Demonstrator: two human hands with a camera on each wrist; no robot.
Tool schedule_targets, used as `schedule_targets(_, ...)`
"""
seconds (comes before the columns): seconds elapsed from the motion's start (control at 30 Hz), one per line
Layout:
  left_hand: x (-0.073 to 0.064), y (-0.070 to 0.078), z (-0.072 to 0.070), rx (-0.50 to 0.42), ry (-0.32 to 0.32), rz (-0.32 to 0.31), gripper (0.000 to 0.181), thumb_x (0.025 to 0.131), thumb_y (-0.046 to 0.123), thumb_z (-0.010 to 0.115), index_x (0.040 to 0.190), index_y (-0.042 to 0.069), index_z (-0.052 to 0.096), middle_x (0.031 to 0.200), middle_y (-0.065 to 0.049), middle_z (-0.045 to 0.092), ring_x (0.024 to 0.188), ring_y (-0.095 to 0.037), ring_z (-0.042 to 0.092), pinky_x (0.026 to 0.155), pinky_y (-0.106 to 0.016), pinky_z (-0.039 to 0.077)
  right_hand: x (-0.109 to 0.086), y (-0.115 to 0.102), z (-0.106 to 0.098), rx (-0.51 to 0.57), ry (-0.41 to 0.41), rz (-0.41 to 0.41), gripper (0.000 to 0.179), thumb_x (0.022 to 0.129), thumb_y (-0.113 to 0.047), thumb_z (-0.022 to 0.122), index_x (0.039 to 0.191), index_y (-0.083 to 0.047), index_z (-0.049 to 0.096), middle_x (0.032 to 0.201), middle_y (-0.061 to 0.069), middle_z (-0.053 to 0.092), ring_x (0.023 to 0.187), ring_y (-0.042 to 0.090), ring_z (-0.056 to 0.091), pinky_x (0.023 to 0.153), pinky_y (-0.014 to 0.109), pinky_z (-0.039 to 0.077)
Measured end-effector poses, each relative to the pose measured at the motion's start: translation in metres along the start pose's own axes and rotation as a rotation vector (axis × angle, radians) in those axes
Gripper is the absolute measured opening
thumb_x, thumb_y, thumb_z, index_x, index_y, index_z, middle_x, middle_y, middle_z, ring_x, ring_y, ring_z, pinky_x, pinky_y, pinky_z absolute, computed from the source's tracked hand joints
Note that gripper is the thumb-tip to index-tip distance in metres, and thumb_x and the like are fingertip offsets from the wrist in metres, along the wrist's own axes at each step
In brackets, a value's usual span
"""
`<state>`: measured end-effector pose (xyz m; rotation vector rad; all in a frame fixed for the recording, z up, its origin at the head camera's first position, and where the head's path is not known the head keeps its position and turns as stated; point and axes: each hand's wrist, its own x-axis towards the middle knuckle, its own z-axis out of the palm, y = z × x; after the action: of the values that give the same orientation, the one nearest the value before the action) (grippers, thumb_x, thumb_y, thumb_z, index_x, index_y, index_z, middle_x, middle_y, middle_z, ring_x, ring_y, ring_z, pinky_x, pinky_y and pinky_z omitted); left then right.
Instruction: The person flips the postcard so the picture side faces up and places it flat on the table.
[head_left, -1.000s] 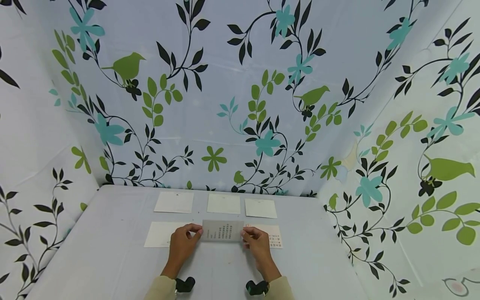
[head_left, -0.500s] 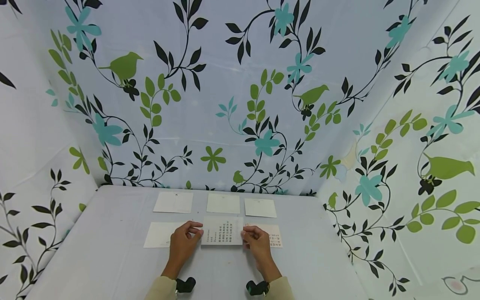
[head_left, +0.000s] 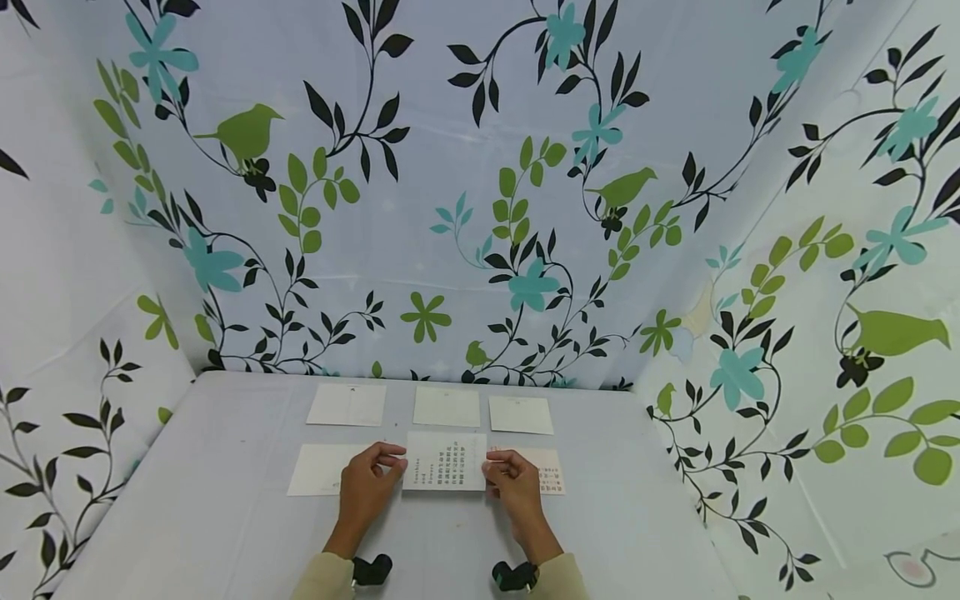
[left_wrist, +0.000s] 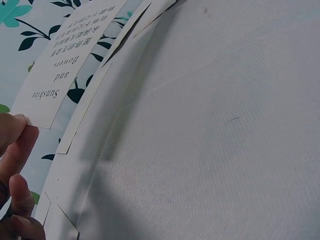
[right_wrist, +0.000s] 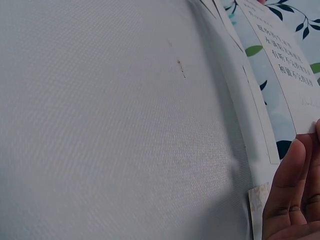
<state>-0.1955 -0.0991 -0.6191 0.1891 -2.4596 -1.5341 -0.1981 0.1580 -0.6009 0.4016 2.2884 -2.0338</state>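
A white printed card (head_left: 446,462) is held up over the table between both hands, its text running sideways in the head view. My left hand (head_left: 366,490) pinches its left edge, and my right hand (head_left: 517,492) pinches its right edge. In the left wrist view the card (left_wrist: 65,65) reads "Sunshine and flowers" above lines of Chinese characters, with my left fingertips (left_wrist: 20,120) at its corner. The right wrist view has the card (right_wrist: 285,65) raised off the white surface, my right fingers (right_wrist: 287,170) at its lower corner.
Three pale cards lie in a back row: left (head_left: 347,405), middle (head_left: 447,407) and right (head_left: 521,415). A blank card (head_left: 315,469) lies beside my left hand; a card with reddish print (head_left: 551,473) is partly behind my right. Patterned cloth (head_left: 420,208) rises behind the white table (head_left: 225,500).
The card has tilted from a shaded, grey-looking angle to a bright one with its print facing up more legibly. Both hands keep their grip and place; the head view shifts slightly.
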Motion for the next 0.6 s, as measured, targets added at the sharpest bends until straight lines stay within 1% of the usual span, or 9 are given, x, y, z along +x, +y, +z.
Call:
schedule_targets(0.1,0.0,0.0,0.001,0.004,-0.003,0.001,0.016,0.093,0.017,0.081,0.109,0.019,0.079,0.089,-0.001,0.078,0.065,-0.013,0.049,0.059,-0.025,0.037,0.005,0.007,0.0,-0.005,0.013,0.002,0.025,0.098,-0.01,0.074,0.122,-0.005,0.073,0.105,0.01,0.076,0.086,0.017,0.071,0.076,0.036,0.059)
schedule_targets(0.27,0.001,-0.001,0.003,0.019,-0.004,0.004,0.019,0.094,0.018,0.08,0.113,0.019,0.079,0.088,-0.001,0.077,0.066,-0.013,0.049,0.061,-0.025,0.038,0.006,0.008,0.0,-0.017,0.027,-0.003,0.026,0.099,-0.011,0.073,0.124,-0.006,0.074,0.105,0.012,0.077,0.084,0.017,0.07,0.074,0.033,0.058)
schedule_targets(0.43,0.001,-0.001,0.004,0.026,0.001,0.012,0.023,0.093,0.017,0.081,0.116,0.019,0.079,0.085,0.001,0.076,0.066,-0.013,0.049,0.061,-0.026,0.037,0.008,0.01,-0.002,-0.011,0.014,0.001,0.028,0.1,-0.011,0.072,0.128,-0.008,0.074,0.104,0.01,0.077,0.085,0.018,0.068,0.073,0.033,0.058)
schedule_targets(0.6,0.001,-0.002,0.004,0.014,-0.015,0.027,0.027,0.092,0.017,0.081,0.119,0.019,0.079,0.082,0.003,0.075,0.063,-0.011,0.048,0.058,-0.025,0.037,0.008,0.013,-0.003,0.001,-0.006,-0.006,0.033,0.098,-0.013,0.074,0.131,-0.009,0.074,0.104,0.008,0.076,0.087,0.019,0.069,0.072,0.033,0.057)
